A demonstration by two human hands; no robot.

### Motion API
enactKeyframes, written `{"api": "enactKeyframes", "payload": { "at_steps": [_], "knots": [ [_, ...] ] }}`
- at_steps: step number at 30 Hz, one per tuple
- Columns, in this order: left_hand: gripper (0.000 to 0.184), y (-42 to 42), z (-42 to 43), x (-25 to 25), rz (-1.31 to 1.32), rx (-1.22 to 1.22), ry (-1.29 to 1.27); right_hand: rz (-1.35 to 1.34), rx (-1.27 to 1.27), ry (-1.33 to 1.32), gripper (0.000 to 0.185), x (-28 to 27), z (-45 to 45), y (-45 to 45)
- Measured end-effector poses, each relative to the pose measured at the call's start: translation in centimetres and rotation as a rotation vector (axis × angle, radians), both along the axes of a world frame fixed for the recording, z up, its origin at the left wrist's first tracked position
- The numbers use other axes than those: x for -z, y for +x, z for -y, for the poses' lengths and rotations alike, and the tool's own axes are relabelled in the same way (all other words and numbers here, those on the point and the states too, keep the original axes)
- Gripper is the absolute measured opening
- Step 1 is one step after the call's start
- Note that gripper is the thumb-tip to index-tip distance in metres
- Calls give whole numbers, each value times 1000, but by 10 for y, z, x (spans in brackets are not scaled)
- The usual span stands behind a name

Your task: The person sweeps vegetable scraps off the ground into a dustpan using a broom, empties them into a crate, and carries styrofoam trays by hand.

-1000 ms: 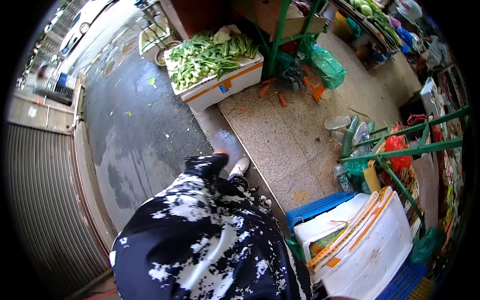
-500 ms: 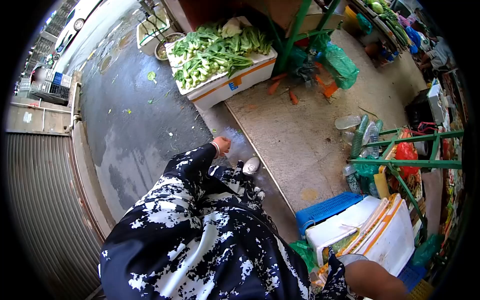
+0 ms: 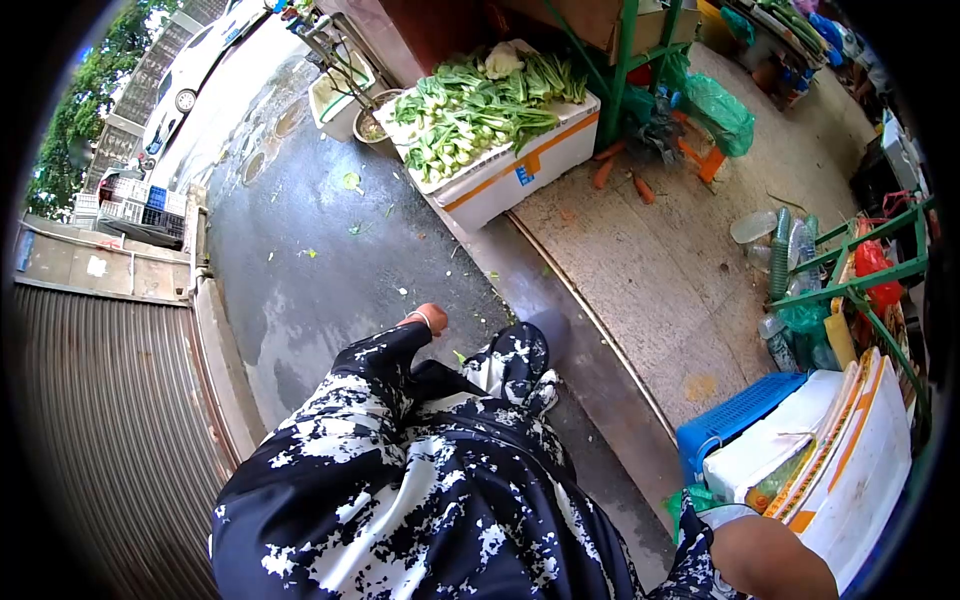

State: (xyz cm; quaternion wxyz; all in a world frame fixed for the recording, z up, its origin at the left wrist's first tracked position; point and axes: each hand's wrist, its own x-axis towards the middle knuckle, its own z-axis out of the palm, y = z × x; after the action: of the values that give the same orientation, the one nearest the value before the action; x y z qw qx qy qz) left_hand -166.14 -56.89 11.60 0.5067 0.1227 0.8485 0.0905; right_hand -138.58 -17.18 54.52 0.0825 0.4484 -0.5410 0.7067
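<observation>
My left hand [image 3: 430, 318] hangs at the end of a black-and-white patterned sleeve [image 3: 375, 365], with a white band at the wrist. Its fingers look curled in, and I see nothing in them. It is over wet dark pavement, touching no object. A bare part of my right arm [image 3: 770, 560] shows at the lower right, beside a white foam box [image 3: 860, 480]; the right hand itself is outside the view. Ahead, leafy greens [image 3: 480, 120] lie heaped on another white foam box [image 3: 530, 170] with orange tape.
Carrots [image 3: 643, 190] and green plastic bags [image 3: 722, 115] lie by a green metal frame [image 3: 618, 75]. Plastic bottles [image 3: 780, 255] and a blue crate [image 3: 730, 420] are at right. A raised floor edge [image 3: 600, 325] runs alongside me. A corrugated shutter [image 3: 110, 420] is at left.
The surroundings have shifted right and slightly down in view as I move. My left hand has swung a little left and lower. The feet have changed position, as in a step.
</observation>
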Motion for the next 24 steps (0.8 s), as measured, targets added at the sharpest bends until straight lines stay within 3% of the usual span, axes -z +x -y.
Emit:
{"api": "enactKeyframes", "payload": {
  "at_steps": [1,5,6,11,13,15,16,17,18,19,20,22,24],
  "knots": [
    [15,-4,7,-3,-8,59,20,0,0,3,19,-1,0,-2],
    [30,-23,1,-12,-42,-321,-25,23,-19,25,16,-8,-3,-21],
    [31,-29,-9,-28,26,-563,-19,24,-26,26,16,-9,-5,-30],
    [27,-90,-12,-39,16,-781,166,11,-69,-58,14,-1,-43,-112],
    [25,-133,-2,-16,54,-935,233,12,-84,-177,13,22,-76,-174],
    [25,-183,6,-1,161,-1139,318,67,-95,-390,14,69,-111,-256],
    [23,-206,3,2,88,-1171,299,173,-67,-550,14,106,-123,-306],
    [23,-230,3,11,46,-1299,317,357,37,-696,15,149,-127,-358],
    [20,-257,5,19,19,-1399,341,791,370,-773,28,190,-118,-408],
    [17,-282,16,36,41,-1497,431,1144,829,-688,36,240,-112,-459],
    [13,-304,17,39,-2,-1610,447,1340,869,-343,39,284,-104,-493],
    [12,-346,18,55,-193,-1698,351,1600,836,-169,46,374,-102,-547],
    [12,-384,20,50,-187,-1680,312,1669,930,-5,47,417,-99,-594]
  ]
}}
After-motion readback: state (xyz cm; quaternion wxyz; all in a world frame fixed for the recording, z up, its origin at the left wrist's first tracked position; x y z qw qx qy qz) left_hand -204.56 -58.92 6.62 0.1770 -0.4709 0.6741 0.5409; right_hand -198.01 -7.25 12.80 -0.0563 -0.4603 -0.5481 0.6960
